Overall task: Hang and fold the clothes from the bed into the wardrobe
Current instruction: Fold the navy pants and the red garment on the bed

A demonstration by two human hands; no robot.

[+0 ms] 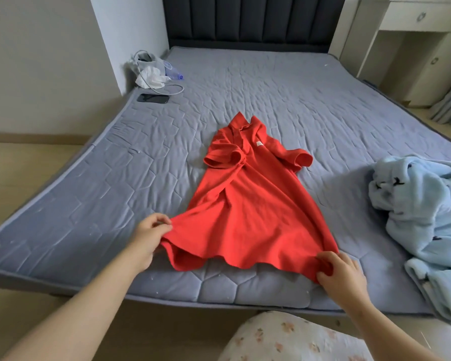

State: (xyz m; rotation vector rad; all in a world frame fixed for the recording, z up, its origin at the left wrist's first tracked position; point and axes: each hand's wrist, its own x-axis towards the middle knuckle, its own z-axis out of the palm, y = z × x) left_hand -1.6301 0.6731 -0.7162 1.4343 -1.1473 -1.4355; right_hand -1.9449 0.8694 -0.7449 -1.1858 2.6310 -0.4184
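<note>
A red polo shirt point(248, 204) lies spread on the grey quilted mattress point(271, 87), collar toward the headboard and hem toward me. My left hand point(147, 238) pinches the hem's left corner. At the hem's right corner, my right hand point(341, 272) grips the bunched cloth. The hem between the two hands is lifted slightly off the mattress and hangs in waves. One sleeve is folded over onto the shirt's chest.
A light blue fleece garment point(425, 225) with dark prints is heaped at the mattress's right edge. A black phone point(153, 98), a white cable and a plastic bag with tissues point(151, 71) sit at the far left corner. White cabinets point(412, 48) stand at the right.
</note>
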